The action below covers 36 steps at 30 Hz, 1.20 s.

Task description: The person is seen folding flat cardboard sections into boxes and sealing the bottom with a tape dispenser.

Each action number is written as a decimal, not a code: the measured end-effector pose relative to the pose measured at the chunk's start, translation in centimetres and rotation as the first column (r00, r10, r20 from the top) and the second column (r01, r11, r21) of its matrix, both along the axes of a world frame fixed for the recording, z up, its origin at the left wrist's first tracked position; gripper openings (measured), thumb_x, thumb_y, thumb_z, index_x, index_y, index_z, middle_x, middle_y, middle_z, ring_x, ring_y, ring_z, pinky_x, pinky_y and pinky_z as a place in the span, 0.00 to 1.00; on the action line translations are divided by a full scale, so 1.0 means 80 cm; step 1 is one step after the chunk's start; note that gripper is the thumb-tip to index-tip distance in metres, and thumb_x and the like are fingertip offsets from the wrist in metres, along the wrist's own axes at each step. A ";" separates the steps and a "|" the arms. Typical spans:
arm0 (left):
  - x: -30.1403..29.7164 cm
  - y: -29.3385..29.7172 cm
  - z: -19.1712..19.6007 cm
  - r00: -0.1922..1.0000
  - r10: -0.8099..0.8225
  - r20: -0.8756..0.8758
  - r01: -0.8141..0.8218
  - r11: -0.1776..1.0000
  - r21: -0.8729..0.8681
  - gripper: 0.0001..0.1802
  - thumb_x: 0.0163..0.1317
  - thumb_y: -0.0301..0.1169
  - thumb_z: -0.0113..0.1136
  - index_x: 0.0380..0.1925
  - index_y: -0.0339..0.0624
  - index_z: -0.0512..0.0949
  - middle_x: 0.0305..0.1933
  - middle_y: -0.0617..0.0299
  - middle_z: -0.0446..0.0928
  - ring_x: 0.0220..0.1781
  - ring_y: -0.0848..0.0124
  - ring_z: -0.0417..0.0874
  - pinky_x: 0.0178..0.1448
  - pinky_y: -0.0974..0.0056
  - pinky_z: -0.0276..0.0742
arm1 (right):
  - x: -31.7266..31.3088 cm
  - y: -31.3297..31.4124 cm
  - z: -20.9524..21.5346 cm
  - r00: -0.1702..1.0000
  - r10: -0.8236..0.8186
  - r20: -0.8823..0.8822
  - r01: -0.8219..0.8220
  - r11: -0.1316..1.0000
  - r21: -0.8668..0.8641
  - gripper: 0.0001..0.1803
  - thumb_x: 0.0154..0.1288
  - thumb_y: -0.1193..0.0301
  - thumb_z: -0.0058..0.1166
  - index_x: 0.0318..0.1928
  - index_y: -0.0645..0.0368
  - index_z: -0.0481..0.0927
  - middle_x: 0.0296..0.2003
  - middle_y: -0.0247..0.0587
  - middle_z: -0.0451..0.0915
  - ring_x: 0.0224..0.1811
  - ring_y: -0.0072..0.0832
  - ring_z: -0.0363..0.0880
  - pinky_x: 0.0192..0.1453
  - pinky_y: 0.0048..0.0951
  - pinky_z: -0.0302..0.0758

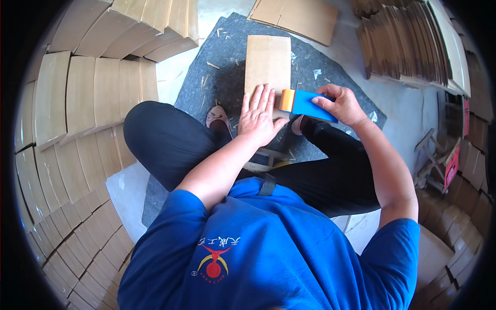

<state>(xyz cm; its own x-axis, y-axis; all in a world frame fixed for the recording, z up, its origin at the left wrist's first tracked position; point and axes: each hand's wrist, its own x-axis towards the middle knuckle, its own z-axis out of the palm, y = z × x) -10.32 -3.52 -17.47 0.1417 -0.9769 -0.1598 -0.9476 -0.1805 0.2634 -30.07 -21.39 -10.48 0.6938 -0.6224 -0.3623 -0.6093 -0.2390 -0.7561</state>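
Note:
A narrow brown cardboard box (268, 59) stands between my feet on a dark grey mat. My left hand (258, 115) lies flat on its near end, fingers stretched out and pointing away from me. In my right hand (345, 105) is a blue tape dispenser (312, 105), gripped with the thumb on top and the fingers around its far edge. The dispenser's orange end (287, 100) is at the right edge of the box, close to my left thumb. Whether tape runs from it onto the box cannot be made out.
Stacked closed cartons (82, 95) rise along my left. Flat cardboard sheets (405, 44) are bundled at the far right, and another flat sheet (302, 18) lies ahead. Scraps litter the mat (201, 67). A small folding stool (439, 160) stands at right.

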 end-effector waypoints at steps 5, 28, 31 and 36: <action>0.000 -0.003 -0.001 1.000 0.018 0.002 -0.018 1.000 0.022 0.50 0.65 0.62 0.49 0.76 0.40 0.49 0.82 0.53 0.43 0.83 0.59 0.39 0.82 0.48 0.33 | -0.060 -0.035 0.044 0.998 -0.024 -0.059 0.023 0.999 -0.027 0.16 0.61 0.62 0.67 0.40 0.61 0.84 0.28 0.36 0.81 0.31 0.20 0.79 0.39 0.26 0.78; 0.005 -0.007 -0.005 0.998 0.025 -0.054 -0.027 0.999 -0.041 0.44 0.64 0.47 0.54 0.75 0.41 0.52 0.82 0.52 0.43 0.83 0.54 0.39 0.81 0.44 0.33 | 0.071 0.105 -0.154 0.711 0.264 -0.652 -0.398 0.915 -0.062 0.24 0.70 0.69 0.42 0.66 0.56 0.67 0.46 0.53 0.85 0.48 0.43 0.86 0.50 0.48 0.81; 0.011 -0.014 0.004 0.992 0.074 -0.104 -0.078 0.996 -0.039 0.40 0.60 0.40 0.58 0.71 0.41 0.60 0.79 0.52 0.49 0.81 0.54 0.46 0.79 0.44 0.40 | 0.075 0.130 -0.160 0.547 0.467 -0.695 -0.643 0.766 0.009 0.12 0.65 0.68 0.51 0.42 0.53 0.86 0.42 0.45 0.87 0.45 0.39 0.87 0.46 0.39 0.82; 0.042 -0.107 0.017 0.970 0.080 -0.228 -0.124 0.975 -0.187 0.25 0.57 0.33 0.59 0.57 0.47 0.75 0.67 0.52 0.67 0.69 0.52 0.65 0.70 0.44 0.59 | 0.093 0.165 -0.115 0.570 0.552 -0.609 -0.641 0.762 0.091 0.14 0.62 0.61 0.55 0.43 0.51 0.87 0.45 0.45 0.86 0.49 0.38 0.86 0.51 0.38 0.81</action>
<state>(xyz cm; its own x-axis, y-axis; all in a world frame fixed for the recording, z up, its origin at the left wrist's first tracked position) -6.96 -12.07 -16.15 0.2255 -0.9742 -0.0028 -0.8424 -0.1964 0.5018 -22.67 -8.20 -19.72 0.6079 -0.2139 -0.7646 -0.5829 -0.7741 -0.2469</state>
